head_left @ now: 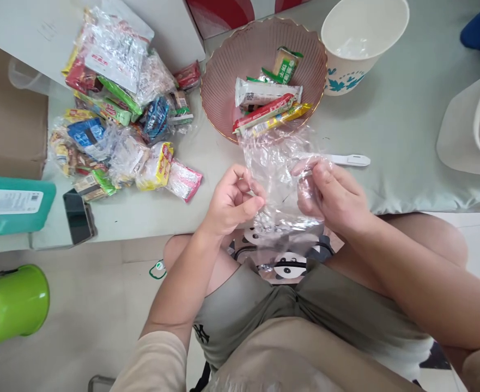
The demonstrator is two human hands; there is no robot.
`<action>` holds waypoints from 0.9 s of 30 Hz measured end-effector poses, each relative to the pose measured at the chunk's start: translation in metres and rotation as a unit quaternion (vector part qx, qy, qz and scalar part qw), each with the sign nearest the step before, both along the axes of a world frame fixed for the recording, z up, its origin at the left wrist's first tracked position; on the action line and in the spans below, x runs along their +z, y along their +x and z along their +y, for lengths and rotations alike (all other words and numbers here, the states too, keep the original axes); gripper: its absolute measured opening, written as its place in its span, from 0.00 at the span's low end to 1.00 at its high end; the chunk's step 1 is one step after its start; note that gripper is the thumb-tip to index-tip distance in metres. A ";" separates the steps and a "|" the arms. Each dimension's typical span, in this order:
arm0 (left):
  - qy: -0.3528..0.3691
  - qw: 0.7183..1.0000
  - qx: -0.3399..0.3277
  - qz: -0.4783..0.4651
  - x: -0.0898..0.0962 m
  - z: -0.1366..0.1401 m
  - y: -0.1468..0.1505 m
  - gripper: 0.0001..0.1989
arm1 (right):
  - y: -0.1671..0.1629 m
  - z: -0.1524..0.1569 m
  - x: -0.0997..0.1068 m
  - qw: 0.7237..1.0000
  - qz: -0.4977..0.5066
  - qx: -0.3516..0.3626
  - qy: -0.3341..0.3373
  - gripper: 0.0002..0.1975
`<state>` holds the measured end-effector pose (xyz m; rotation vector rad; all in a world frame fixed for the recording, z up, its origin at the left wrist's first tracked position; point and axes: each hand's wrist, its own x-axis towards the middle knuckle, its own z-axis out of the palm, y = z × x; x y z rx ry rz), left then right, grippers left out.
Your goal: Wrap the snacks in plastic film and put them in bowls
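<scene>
A clear plastic bag [276, 179] hangs between my two hands over the table's front edge. My left hand [240, 198] pinches its left side between thumb and fingertips. Its right side is gripped in my right hand [333, 190], with the film wrapped over those fingers. Just beyond stands a pink ribbed bowl [223, 81] with a gold scalloped rim. In it lie several wrapped snacks, among them a red stick pack [264, 113], a yellow one [283, 120], a white one [264, 93] and a green biscuit pack [286, 66].
A heap of packaged snacks [117, 117] lies left of the bowl. To the right are a white paper tub [350, 71], a white knife-like tool [352, 160] and a white bin [464, 125]. A phone [79, 216], a teal jug [46, 204] and a green bucket [27, 302] are at left.
</scene>
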<state>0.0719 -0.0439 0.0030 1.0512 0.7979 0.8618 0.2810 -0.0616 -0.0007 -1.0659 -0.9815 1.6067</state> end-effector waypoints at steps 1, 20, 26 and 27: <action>-0.007 1.000 0.003 0.007 -0.001 0.000 0.000 0.24 | 0.000 0.000 0.001 1.000 -0.008 -0.013 -0.010 0.23; -0.060 0.992 0.104 0.025 -0.013 0.000 -0.001 0.10 | -0.002 0.001 -0.008 0.993 -0.081 -0.085 -0.012 0.22; -0.115 0.993 0.000 -0.022 -0.017 -0.002 0.000 0.21 | -0.004 0.001 -0.005 0.992 -0.085 -0.090 -0.003 0.23; -0.121 0.992 -0.020 -0.019 -0.018 -0.002 0.000 0.24 | -0.004 0.000 -0.004 0.992 -0.094 -0.087 -0.003 0.23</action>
